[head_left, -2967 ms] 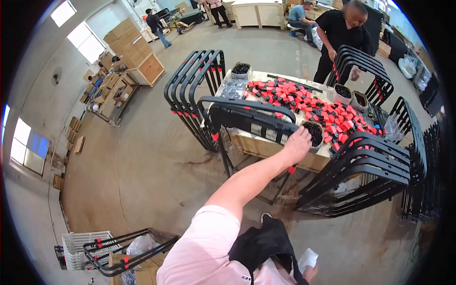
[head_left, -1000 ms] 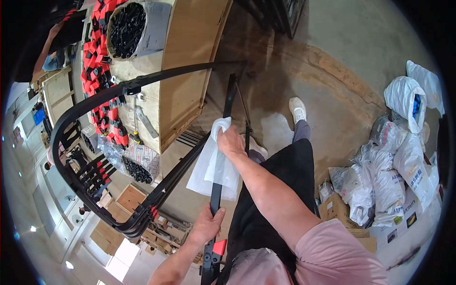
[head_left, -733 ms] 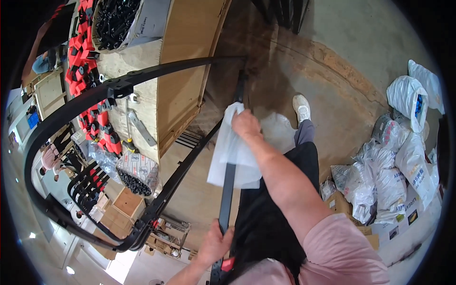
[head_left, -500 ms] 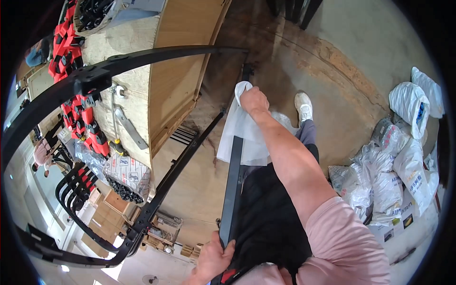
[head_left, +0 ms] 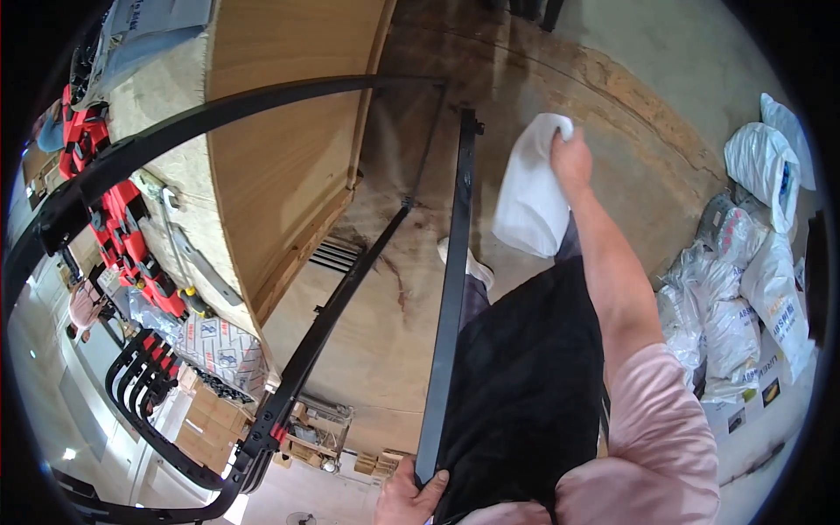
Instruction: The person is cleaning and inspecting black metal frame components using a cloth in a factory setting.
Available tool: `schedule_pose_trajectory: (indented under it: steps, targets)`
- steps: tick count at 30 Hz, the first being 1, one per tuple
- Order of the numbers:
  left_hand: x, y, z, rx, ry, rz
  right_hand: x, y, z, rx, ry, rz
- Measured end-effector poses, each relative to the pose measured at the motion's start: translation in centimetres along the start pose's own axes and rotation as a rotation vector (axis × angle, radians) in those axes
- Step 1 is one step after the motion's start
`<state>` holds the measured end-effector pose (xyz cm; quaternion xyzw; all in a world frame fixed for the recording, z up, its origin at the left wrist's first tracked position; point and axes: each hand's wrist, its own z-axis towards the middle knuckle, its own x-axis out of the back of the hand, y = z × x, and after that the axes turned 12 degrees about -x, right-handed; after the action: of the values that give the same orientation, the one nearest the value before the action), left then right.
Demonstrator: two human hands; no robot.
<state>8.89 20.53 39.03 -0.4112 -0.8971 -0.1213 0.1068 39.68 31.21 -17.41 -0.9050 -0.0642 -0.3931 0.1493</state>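
My left hand (head_left: 409, 495) is wrapped round the near end of a long straight black metal bar (head_left: 451, 289), which reaches away from me past my apron. The bar's far end, with a small fitting on its side, points at the floor and is bare. Out to the right, my right hand (head_left: 571, 161) grips the top of a white foam packing sleeve (head_left: 532, 194), which hangs apart from the bar. To the left of the bar stands a large black metal frame (head_left: 236, 112) with a curved top rail and a slanting lower rail (head_left: 337, 302).
A wooden crate-like bench (head_left: 289, 149) on the left carries red-and-black parts (head_left: 131, 241), a wrench (head_left: 166, 206) and a yellow-handled screwdriver (head_left: 191, 297). Several filled plastic bags (head_left: 726, 289) are heaped on the right. Black curved tubes (head_left: 140, 385) stand farther left.
The white sleeve has come off the bar and swung right in my right hand, uncovering the bar's far end. My left hand still grips the near end. My view has shifted rightward.
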Motion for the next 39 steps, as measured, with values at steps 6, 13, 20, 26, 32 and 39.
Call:
schedule_pose_trajectory:
  steps: [6, 13, 20, 26, 32, 39]
  targets:
    - [-1.5, 1.4, -0.1, 0.031, -0.101, 0.054, 7.0, 4.8, -5.1, -0.06, 0.143, 0.299]
    - [-3.3, 1.1, -0.9, -0.112, -0.05, 0.161, 8.1, 1.7, -9.4, 0.266, 0.064, 0.316]
    - [-2.3, -0.4, -0.5, -0.015, -0.232, 0.197, 8.2, 3.8, -19.1, 0.111, -0.671, 0.379]
    - [-2.9, -3.2, -0.5, -0.056, -0.222, 0.306, 7.0, 2.6, -22.3, -0.445, -0.593, 0.542]
    - [-3.7, -5.1, -0.9, -0.038, -0.206, 0.42, 3.1, 0.6, -22.3, -0.275, -0.377, 0.356]
    - [-4.5, -3.1, -1.2, -0.018, -0.128, 0.249, 2.4, -5.1, -18.2, -0.172, -0.445, 0.092]
